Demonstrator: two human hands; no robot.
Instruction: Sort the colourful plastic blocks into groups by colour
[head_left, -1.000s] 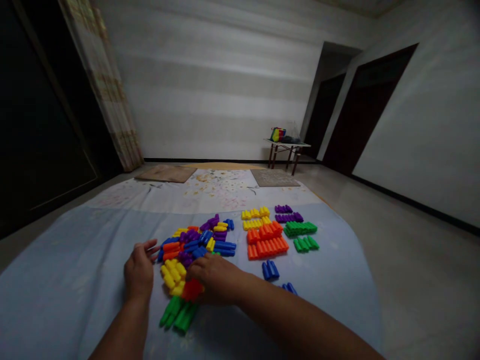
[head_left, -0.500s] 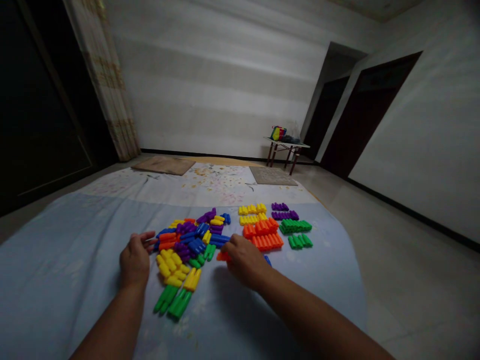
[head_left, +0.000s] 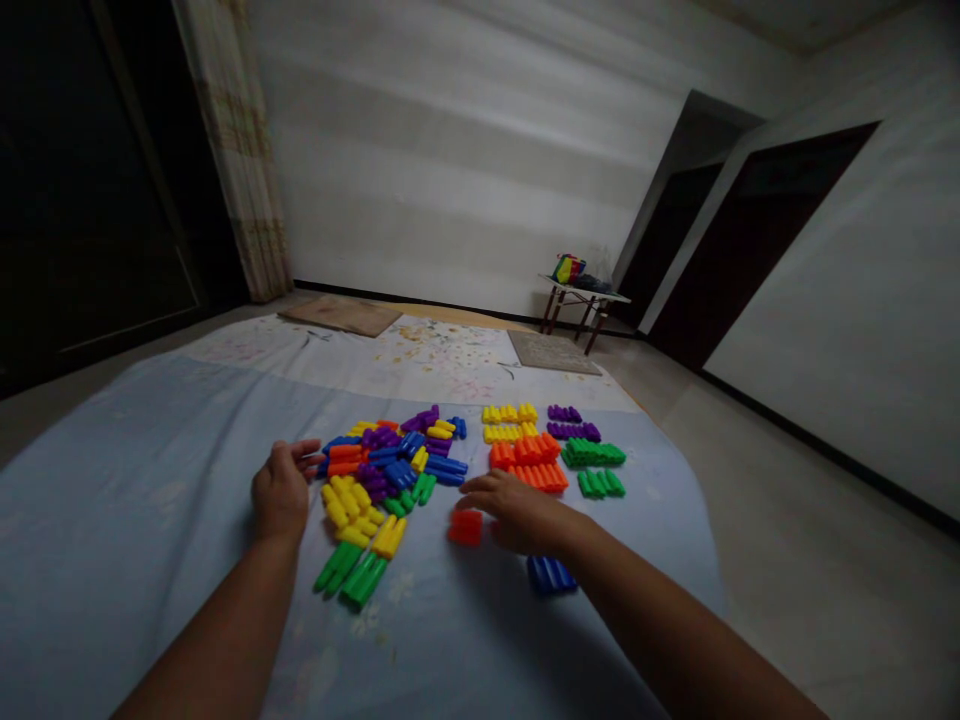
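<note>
My left hand (head_left: 283, 492) rests at the left edge of a mixed pile of plastic bullet-shaped pieces, its fingers stretched toward orange pieces (head_left: 345, 459) and nothing visible in its grasp. My right hand (head_left: 521, 510) is spread low over the cloth, fingertips above a slightly blurred orange piece (head_left: 466, 527). A gap shows between that piece and the thumb side. Yellow pieces (head_left: 346, 505) and green pieces (head_left: 365, 580) lie at the near side of the pile. Beyond my right hand stand rows of orange pieces (head_left: 525, 450). Blue pieces (head_left: 551, 575) lie under my right forearm, partly covered.
Yellow rows (head_left: 510, 413), purple rows (head_left: 574, 431) and green rows (head_left: 594, 453) lie at the right. The bed has a blue sheet (head_left: 172, 480). Two flat mats, a brown one (head_left: 341, 314) and a grey one (head_left: 555, 352), lie at its far end. A small table (head_left: 585, 290) stands beyond.
My right hand has opened from its grip on the orange piece and shifted slightly right, so the piece shows more. More blue pieces are uncovered. The view has tilted a little.
</note>
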